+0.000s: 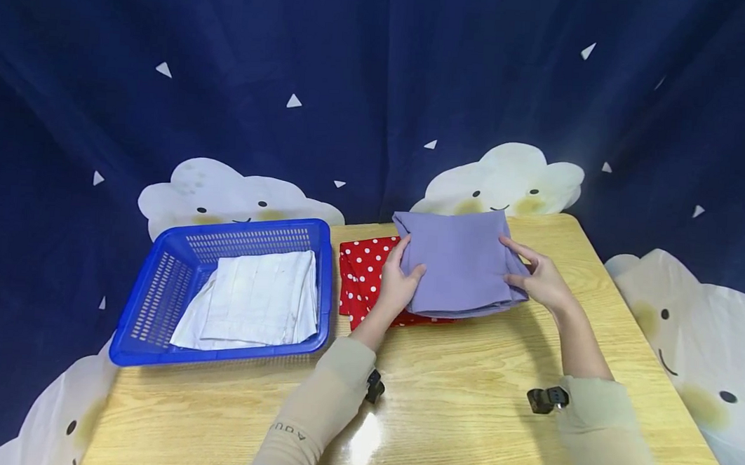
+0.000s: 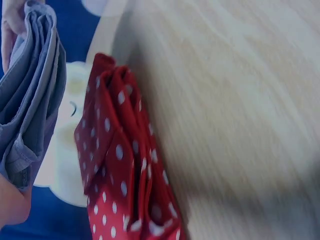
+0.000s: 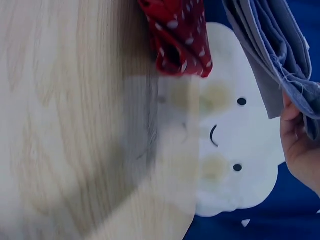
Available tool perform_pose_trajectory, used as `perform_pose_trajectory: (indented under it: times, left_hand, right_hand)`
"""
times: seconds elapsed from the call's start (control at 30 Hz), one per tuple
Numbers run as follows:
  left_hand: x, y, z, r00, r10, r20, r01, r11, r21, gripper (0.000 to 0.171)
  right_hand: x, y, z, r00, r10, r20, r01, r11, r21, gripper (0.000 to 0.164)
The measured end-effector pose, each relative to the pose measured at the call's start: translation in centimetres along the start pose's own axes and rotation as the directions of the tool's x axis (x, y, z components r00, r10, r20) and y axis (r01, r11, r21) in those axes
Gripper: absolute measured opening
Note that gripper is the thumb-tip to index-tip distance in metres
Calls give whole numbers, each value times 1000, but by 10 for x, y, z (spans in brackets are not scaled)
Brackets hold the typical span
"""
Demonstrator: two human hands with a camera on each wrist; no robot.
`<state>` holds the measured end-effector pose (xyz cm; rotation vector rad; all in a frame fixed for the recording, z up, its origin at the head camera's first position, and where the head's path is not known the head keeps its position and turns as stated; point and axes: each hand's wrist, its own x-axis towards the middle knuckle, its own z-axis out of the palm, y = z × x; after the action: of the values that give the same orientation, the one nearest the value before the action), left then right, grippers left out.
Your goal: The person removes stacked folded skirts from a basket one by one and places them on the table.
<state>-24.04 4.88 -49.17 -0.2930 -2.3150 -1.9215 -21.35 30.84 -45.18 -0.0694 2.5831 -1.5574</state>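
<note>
A folded lavender cloth [image 1: 456,261] is held up off the table between my two hands, its layers showing along the lower edge. At its left side my left hand [image 1: 398,283] grips the edge, thumb on the front face. My right hand [image 1: 543,280] pinches the right edge; in the right wrist view, the thumb and fingers of that hand [image 3: 302,150] close on the stacked layers. Below and behind the lavender cloth lies a folded red cloth with white dots [image 1: 365,278], partly covered from the head view. A gap separates the two cloths in the left wrist view.
To the left, a blue plastic basket [image 1: 220,356] holds folded white cloth [image 1: 258,297]. Everything stands on a light wooden table [image 1: 452,405]. A dark blue curtain [image 1: 356,70] with clouds and white triangles hangs behind the table's back edge.
</note>
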Motion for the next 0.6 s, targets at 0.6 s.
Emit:
perform_pose_trajectory:
  times: [0.6]
  left_hand:
    - [7, -9, 69, 989, -92, 120, 89, 996, 24, 60]
  right_hand:
    - [-25, 46, -42, 996, 84, -39, -87, 993, -79, 73]
